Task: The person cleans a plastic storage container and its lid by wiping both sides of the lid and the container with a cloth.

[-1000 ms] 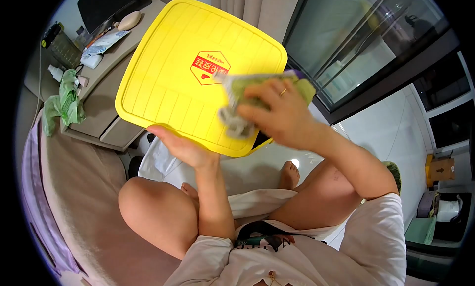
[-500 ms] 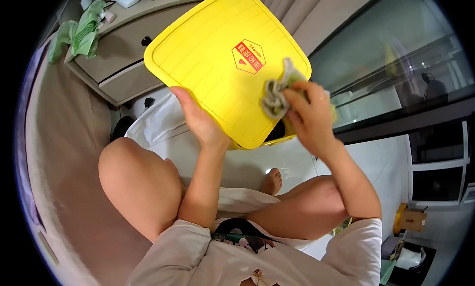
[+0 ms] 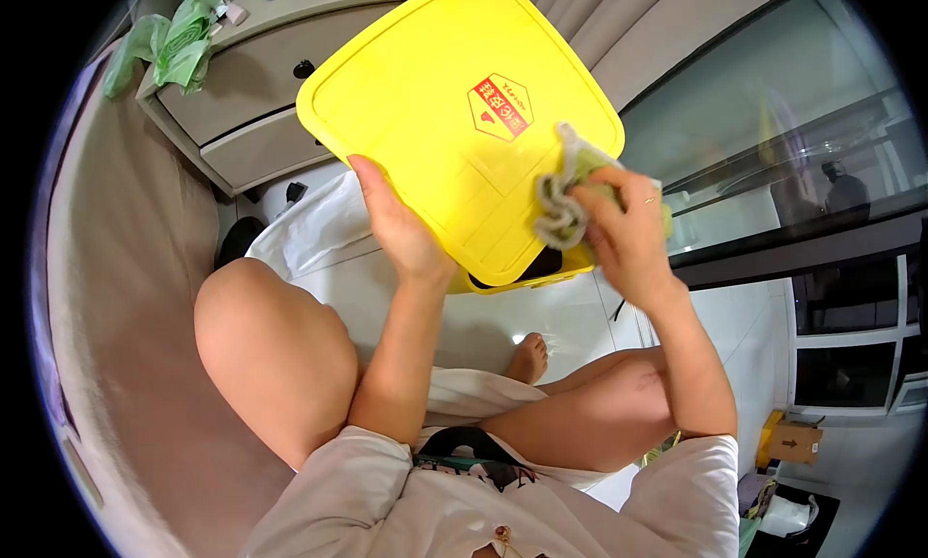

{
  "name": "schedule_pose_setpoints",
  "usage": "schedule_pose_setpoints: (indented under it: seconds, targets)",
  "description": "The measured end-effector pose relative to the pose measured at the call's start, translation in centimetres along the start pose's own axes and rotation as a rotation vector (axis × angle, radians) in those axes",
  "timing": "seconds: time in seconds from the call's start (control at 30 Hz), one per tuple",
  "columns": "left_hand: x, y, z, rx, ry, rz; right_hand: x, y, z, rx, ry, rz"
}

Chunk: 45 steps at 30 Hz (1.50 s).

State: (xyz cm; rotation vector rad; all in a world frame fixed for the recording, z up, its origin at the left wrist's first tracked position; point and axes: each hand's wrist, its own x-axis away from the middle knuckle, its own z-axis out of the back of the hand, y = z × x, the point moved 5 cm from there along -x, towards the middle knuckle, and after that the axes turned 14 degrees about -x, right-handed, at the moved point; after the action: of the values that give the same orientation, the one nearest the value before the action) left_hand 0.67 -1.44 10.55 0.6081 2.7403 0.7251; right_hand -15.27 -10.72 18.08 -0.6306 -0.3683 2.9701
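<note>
A yellow lid (image 3: pixel 435 104) with a red and white hexagonal label is held up, tilted, in front of me. My left hand (image 3: pixel 404 231) grips its lower left edge, thumb along the rim and the other fingers hidden beneath. In my right hand (image 3: pixel 628 231) is a crumpled grey and green cloth (image 3: pixel 563 212), pinched against the lid's lower right edge. Below the lid, part of a yellow box (image 3: pixel 578 262) shows, with something dark inside its opening.
A drawer cabinet (image 3: pixel 251 94) with a green plastic bag (image 3: pixel 186 41) on top stands at upper left. The sofa (image 3: pixel 126 220) is at left, a white plastic bag (image 3: pixel 324 225) on the floor. A glass door (image 3: pixel 754 152) and a cardboard box (image 3: pixel 797 442) are at right.
The view has turned, so the cabinet sits higher. The lid appears further right and rotated. My right hand and the cloth have moved from the lid's face to its lower right edge.
</note>
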Motion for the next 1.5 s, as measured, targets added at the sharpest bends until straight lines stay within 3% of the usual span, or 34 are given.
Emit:
schedule_pose_setpoints:
  seconds: [0.1, 0.17, 0.23, 0.27, 0.3, 0.37, 0.5, 0.57, 0.67, 0.77, 0.83, 0.9, 1.07, 1.23, 1.33, 1.4, 1.43, 1.5]
  targets:
    - [-0.2, 0.4, -0.3, -0.003, -0.036, 0.02, 0.3, 3.1, 1.6, 0.127, 0.09, -0.119]
    - [-0.4, -0.1, 0.4, -0.114, 0.02, 0.221, 1.6, 6.3, 2.8, 0.118, 0.255, -0.246]
    - [-0.8, -0.8, 1.3, -0.286, 0.005, 0.289, 3.7, 9.4, 4.0, -0.033, 0.405, -0.383]
    - [-0.8, -1.3, 1.7, -0.447, -0.011, 0.334, 5.8, 12.8, 3.9, -0.287, 0.554, -0.559]
    - [-0.7, -1.9, 1.8, -0.445, -0.015, 0.334, 6.3, 13.1, 4.8, -0.283, 0.557, -0.56]
    - [-0.2, -3.2, 2.3, -0.623, -0.006, 0.332, 8.4, 15.2, 4.5, -0.943, 0.731, -0.991]
    - [0.7, -5.4, 2.6, -0.543, -0.029, 0.413, 10.0, 16.3, 4.1, -1.241, 0.903, -1.099]
    - [0.8, -6.1, 3.1, -0.564, -0.028, 0.442, 11.2, 17.5, 4.0, -1.26, 0.874, -1.129]
    - [0.9, -7.3, 3.8, -0.631, -0.022, 0.461, 11.4, 17.7, 3.0, -1.323, 0.564, -1.274]
    - [0.8, -8.2, 4.3, -0.692, -0.021, 0.46, 10.1, 15.5, 2.7, -1.214, 0.534, -1.344]
    - [0.8, -8.6, 4.4, -0.71, -0.028, 0.47, 9.6, 15.1, 2.6, -1.194, 0.525, -1.316]
    - [0.9, -9.1, 4.5, -0.686, -0.012, 0.496, 9.1, 15.0, 2.0, -1.135, 0.251, -1.256]
    - [0.6, -10.6, 4.9, -0.628, -0.004, 0.498, 9.8, 16.1, -0.3, -0.959, 0.027, -1.14]
    - [0.5, -11.7, 5.5, -0.662, 0.001, 0.516, 11.2, 16.5, -3.7, -0.822, -0.198, -1.24]
    - [-0.3, -11.3, 6.2, -0.827, -0.011, 0.359, 10.1, 14.5, -5.0, -0.889, -0.431, -1.29]
    - [-0.9, -10.0, 6.0, -1.398, -0.129, 0.252, 9.3, 13.6, -4.8, -0.925, -0.444, -1.277]
    - [-0.9, -9.7, 6.0, -1.396, -0.128, 0.254, 9.1, 13.4, -4.8, -0.962, -0.453, -1.261]
    - [-1.1, -8.8, 5.3, -1.779, -0.183, 0.112, 9.7, 14.6, -5.0, -0.929, -0.463, -1.238]
